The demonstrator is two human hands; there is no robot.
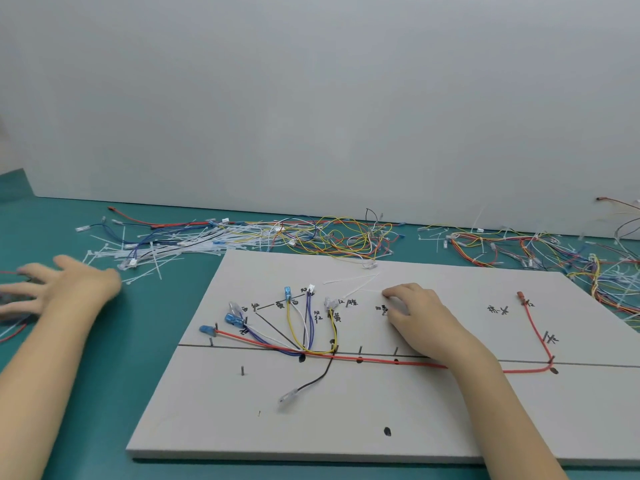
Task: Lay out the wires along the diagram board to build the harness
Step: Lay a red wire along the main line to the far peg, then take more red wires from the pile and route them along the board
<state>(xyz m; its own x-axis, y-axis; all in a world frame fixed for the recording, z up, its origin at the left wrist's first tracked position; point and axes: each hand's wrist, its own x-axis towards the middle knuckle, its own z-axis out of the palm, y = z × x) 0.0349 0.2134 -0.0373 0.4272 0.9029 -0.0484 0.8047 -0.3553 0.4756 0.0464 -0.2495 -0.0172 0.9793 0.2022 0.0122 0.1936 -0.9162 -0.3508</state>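
Note:
The white diagram board (346,420) lies on the green table, with black lines, pins and handwritten labels. A long red wire (381,358) runs along its main line and up to a red terminal (520,294). Yellow, blue, white and black wires (298,327) fan out from a junction near the middle. A loose black wire with a clear terminal (287,398) trails toward me. My right hand (419,317) rests on the board with fingers curled, fingertips at a white cable tie (360,284). My left hand (52,289), blurred, reaches with spread fingers over wires at the far left.
A pile of loose wires and white cable ties (207,240) lies behind the board on the left. More tangled wires (554,254) spread along the back right. A pale wall stands close behind the table.

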